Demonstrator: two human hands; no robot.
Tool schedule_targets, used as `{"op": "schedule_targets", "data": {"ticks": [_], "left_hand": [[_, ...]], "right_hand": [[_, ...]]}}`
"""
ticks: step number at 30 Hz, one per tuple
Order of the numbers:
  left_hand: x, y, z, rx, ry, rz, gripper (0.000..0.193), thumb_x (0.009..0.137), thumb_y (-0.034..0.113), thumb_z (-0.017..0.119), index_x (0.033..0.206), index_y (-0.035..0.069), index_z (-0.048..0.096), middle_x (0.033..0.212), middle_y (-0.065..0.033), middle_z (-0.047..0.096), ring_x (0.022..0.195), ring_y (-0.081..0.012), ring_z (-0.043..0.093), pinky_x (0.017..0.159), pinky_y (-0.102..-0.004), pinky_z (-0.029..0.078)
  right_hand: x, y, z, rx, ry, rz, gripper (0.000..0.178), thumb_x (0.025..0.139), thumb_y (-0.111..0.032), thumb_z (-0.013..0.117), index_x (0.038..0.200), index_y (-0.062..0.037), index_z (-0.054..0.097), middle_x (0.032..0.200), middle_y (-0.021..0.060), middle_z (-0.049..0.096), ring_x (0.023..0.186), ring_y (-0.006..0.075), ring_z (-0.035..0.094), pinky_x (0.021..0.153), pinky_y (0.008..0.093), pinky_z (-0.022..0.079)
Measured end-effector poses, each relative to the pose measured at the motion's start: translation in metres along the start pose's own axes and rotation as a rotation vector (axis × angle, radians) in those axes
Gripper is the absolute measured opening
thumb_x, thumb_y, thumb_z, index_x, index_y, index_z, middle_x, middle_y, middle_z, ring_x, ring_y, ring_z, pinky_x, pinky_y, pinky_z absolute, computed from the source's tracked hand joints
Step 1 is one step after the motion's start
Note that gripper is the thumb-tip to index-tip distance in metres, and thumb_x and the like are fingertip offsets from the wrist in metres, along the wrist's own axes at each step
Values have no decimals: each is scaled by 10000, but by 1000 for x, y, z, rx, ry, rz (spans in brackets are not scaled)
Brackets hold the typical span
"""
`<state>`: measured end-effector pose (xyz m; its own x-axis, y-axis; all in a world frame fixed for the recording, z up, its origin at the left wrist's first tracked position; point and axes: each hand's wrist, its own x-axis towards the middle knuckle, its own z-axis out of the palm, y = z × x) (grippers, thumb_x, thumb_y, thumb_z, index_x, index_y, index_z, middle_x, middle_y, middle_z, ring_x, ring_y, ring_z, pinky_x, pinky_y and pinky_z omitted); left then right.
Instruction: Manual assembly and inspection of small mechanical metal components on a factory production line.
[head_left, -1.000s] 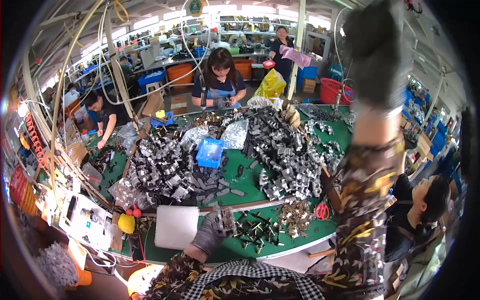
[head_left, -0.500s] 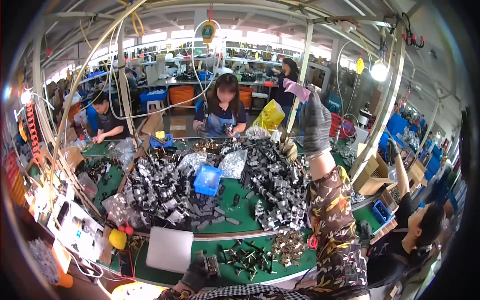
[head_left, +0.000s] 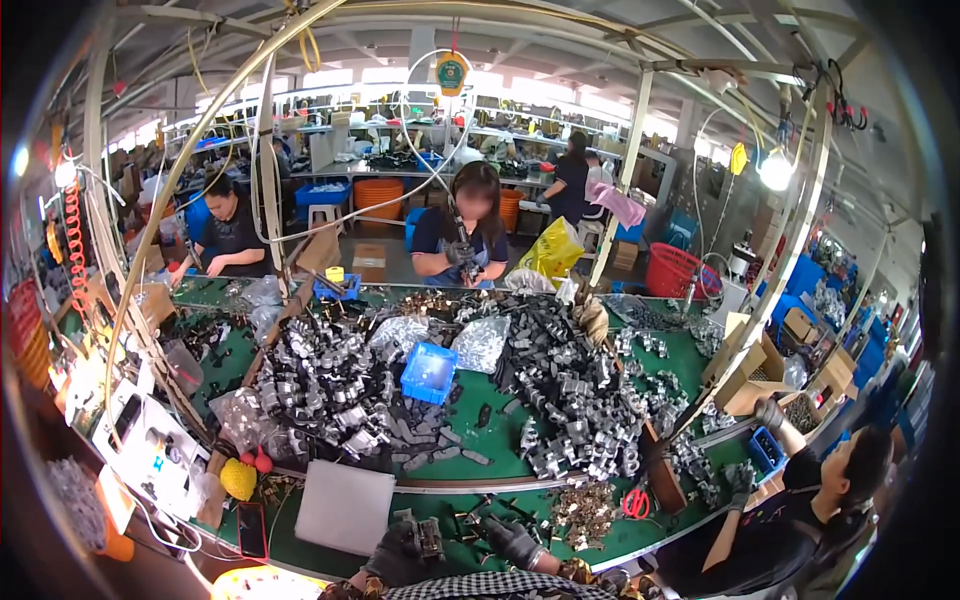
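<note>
My left hand [head_left: 398,556], in a dark glove, grips a boxy silver-and-black metal part [head_left: 430,540] low over the near strip of the green bench. Just right of it, my gloved right hand [head_left: 512,541] reaches into a loose pile of black rods with brass-coloured ends [head_left: 468,522]. Its fingers are drawn together at the pile's edge; whatever they pinch is lost among the dark pieces. A white foam sheet [head_left: 345,507] lies left of my left hand. Small brass-coloured pieces [head_left: 584,515] are heaped beyond my right hand, with red-handled scissors [head_left: 636,503] beside them.
Behind a raised bench edge, heaps of black-and-silver metal parts [head_left: 575,430] surround a blue bin [head_left: 428,372]. A co-worker [head_left: 465,235] sits across the bench; another [head_left: 800,500] works close on my right. A pink cloth [head_left: 615,205] hangs on the upright post. A phone [head_left: 252,530] lies at left.
My right hand has come down from beside the pink cloth on the post to the black rods. My left hand still holds the metal part. The view has shifted slightly.
</note>
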<state>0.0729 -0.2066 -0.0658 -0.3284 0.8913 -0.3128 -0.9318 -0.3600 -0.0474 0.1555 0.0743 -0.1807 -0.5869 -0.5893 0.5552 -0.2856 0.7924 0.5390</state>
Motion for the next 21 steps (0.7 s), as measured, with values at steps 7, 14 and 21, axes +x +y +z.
{"op": "schedule_targets", "data": {"ticks": [7, 14, 21], "left_hand": [[7, -18, 20, 89, 51, 78, 252, 814, 279, 574, 1007, 119, 595, 907, -60, 621, 861, -224, 576, 833, -417, 472], [-2, -30, 40, 220, 264, 91, 294, 790, 298, 607, 1026, 122, 599, 935, -59, 629, 889, -235, 581, 831, -423, 476], [-6, -35, 45, 209, 290, 103, 318, 782, 305, 618, 1041, 123, 598, 952, -60, 630, 901, -240, 582, 833, -428, 478]], "right_hand": [[3, -18, -34, -2223, 438, -1805, 304, 878, -252, 568, 1122, -71, 597, 885, 119, 647, 732, 244, 621, 645, 332, 497], [41, -22, -65, -3053, 1337, -2583, 318, 899, -350, 562, 980, -50, 629, 784, 127, 637, 743, 228, 623, 667, 338, 481], [41, -19, -70, -3036, 1572, -2496, 363, 892, -356, 577, 1078, -48, 625, 922, 142, 663, 870, 227, 625, 739, 345, 484]]}}
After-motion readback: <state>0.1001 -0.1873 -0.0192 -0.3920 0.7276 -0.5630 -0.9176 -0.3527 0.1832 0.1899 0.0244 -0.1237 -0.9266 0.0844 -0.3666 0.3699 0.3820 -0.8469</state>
